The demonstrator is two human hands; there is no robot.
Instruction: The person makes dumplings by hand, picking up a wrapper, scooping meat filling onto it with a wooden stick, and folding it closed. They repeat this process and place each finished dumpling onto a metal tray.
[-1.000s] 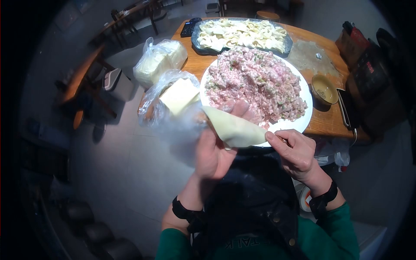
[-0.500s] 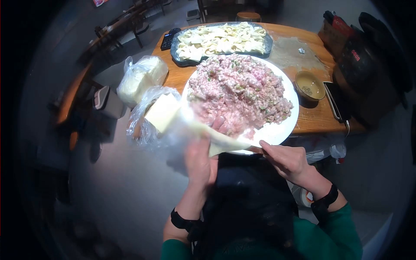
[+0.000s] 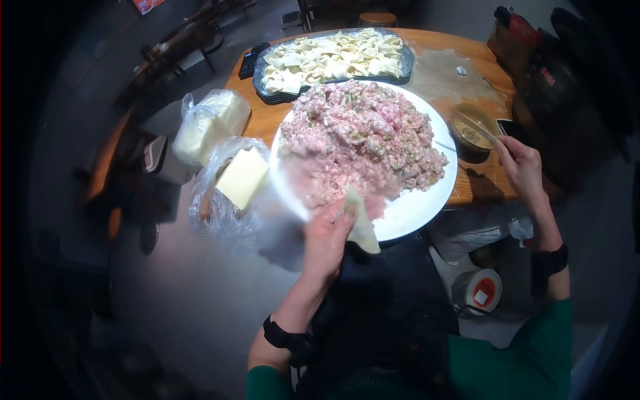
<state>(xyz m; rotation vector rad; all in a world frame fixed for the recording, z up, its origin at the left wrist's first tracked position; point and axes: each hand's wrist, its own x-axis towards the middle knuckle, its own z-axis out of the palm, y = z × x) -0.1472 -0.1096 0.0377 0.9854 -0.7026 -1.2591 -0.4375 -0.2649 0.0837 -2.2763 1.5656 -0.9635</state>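
Observation:
My left hand [image 3: 325, 240] pinches a pale wonton wrapper [image 3: 363, 228], partly folded, over the near edge of a white plate [image 3: 421, 215]. Whether any filling is inside the wrapper cannot be seen. A large mound of pink minced meat filling [image 3: 373, 133] with green bits covers most of the plate. Out to the right, my right hand [image 3: 522, 165] grips a thin flat stick [image 3: 477, 125], its far end over or in a small bowl [image 3: 475, 147] of liquid. Left of the plate, a stack of square wrappers [image 3: 241, 179] lies on an opened plastic bag [image 3: 230, 223].
Behind the plate, a tray [image 3: 408, 69] holds many folded wontons [image 3: 333, 60]. A tied bag of wrappers [image 3: 212, 127] sits at the table's left edge. A calculator-like black device [image 3: 249, 65], a phone [image 3: 508, 128] and a dark appliance [image 3: 550, 100] are nearby. A round tub [image 3: 477, 292] stands below.
My right hand has swung from the plate's front edge out to the small bowl, carrying the stick. My left hand has moved slightly right with the wrapper, which now hangs more folded.

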